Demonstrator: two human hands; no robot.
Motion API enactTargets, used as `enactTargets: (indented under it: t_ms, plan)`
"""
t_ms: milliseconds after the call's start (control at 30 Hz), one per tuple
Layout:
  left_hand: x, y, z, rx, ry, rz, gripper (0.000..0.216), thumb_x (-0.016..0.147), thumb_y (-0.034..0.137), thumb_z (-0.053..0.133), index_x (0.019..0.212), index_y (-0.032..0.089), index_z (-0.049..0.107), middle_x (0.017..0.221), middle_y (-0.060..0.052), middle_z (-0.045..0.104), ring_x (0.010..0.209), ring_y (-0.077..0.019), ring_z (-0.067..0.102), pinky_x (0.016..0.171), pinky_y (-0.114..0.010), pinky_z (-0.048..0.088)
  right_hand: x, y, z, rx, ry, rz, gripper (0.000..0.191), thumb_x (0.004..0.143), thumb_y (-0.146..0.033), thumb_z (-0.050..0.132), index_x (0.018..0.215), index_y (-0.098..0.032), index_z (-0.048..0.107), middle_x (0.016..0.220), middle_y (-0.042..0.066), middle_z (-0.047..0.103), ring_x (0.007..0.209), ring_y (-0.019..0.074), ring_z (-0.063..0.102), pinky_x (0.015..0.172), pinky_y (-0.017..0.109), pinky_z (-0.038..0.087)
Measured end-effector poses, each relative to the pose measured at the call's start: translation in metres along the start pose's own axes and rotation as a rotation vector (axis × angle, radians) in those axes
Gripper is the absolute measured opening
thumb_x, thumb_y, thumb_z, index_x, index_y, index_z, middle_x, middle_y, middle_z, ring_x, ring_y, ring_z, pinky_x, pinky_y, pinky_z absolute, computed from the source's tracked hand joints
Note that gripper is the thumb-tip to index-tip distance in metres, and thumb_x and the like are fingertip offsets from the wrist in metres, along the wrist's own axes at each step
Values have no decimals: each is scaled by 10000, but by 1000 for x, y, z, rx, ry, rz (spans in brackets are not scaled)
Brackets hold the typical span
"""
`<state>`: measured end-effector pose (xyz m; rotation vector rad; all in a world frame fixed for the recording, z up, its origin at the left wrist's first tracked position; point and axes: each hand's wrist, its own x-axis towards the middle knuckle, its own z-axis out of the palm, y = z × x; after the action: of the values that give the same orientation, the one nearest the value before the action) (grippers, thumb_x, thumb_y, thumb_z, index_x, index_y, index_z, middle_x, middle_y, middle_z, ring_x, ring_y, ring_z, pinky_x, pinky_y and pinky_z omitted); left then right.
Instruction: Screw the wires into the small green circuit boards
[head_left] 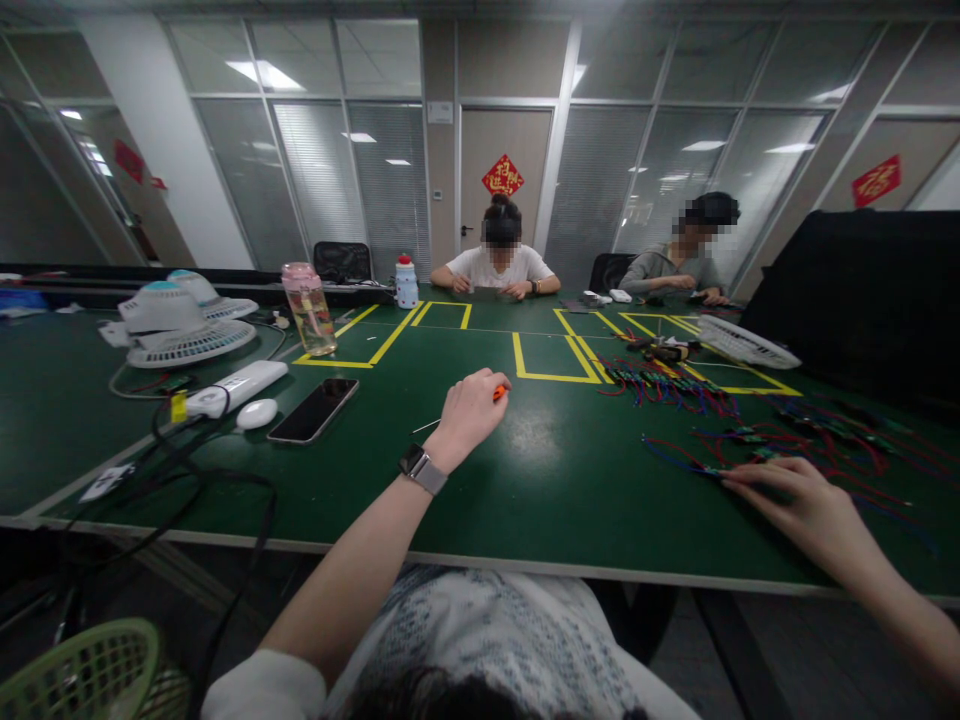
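Over the middle of the green table, my left hand (469,418) is closed around a screwdriver (499,393). Its orange handle shows by the thumb, and its thin metal shaft sticks out to the left below the hand. To the right, my right hand (810,515) pinches a small green circuit board (706,470) by its near end, low over the tabletop. Red and blue wires trail from that board to the left. More wired circuit boards (750,435) lie just beyond my right fingers; the hand hides part of them.
A phone (315,410), a white mouse (257,414), a power strip (236,388) with black cables, a pink-lided bottle (309,310) and white fans (176,325) stand left. A row of wired boards (667,385) lies back right. Two people (495,262) sit across the table.
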<state>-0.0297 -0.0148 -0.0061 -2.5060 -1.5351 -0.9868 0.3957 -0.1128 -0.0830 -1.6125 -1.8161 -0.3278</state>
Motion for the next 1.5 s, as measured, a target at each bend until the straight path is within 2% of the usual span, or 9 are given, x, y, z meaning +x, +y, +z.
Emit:
enactTargets:
  t_ms: [233, 500, 833, 1000, 1200, 1500]
  plan:
    - [0, 0, -1, -2, -14, -2, 191, 878, 207, 500, 944, 231, 678, 969, -17, 672, 845, -162, 650, 729, -261, 493, 0, 1, 2, -13, -6, 2, 475, 729, -650, 530, 789, -237, 757, 825, 82, 633, 732, 222, 643, 685, 381, 562]
    - [-1, 1, -3, -5, -18, 1, 191, 881, 207, 502, 946, 226, 681, 972, -23, 674, 850, -170, 652, 742, -266, 503, -2, 2, 1, 18, -18, -13, 457, 743, -635, 538, 810, -236, 750, 840, 82, 673, 815, 250, 634, 757, 421, 558]
    - [0, 1, -2, -3, -20, 4, 187, 878, 199, 507, 947, 228, 679, 973, -23, 674, 854, -170, 650, 753, -271, 505, -3, -2, -4, -15, -34, 82, 499, 713, -670, 524, 791, -239, 762, 831, 84, 677, 730, 242, 668, 688, 392, 560]
    - [-1, 0, 0, -4, -17, 18, 184, 882, 197, 502, 939, 223, 675, 961, -22, 671, 833, -164, 647, 731, -268, 505, -2, 0, -5, -9, -34, 6, 453, 732, -635, 533, 777, -243, 756, 848, 80, 713, 829, 261, 666, 758, 406, 561]
    - [-1, 1, -1, -4, -26, 16, 190, 891, 203, 494, 945, 220, 675, 975, -24, 672, 846, -162, 649, 733, -261, 503, -1, -4, -4, -14, -22, -46, 432, 769, -593, 519, 764, -227, 747, 809, 84, 696, 744, 239, 661, 687, 381, 570]
    - [-1, 2, -2, -3, -28, 9, 193, 885, 202, 498, 945, 226, 680, 967, -26, 670, 841, -161, 649, 749, -263, 507, 4, -11, -2, -19, 6, -124, 432, 795, -576, 507, 749, -216, 741, 785, 91, 708, 760, 246, 652, 697, 395, 574]
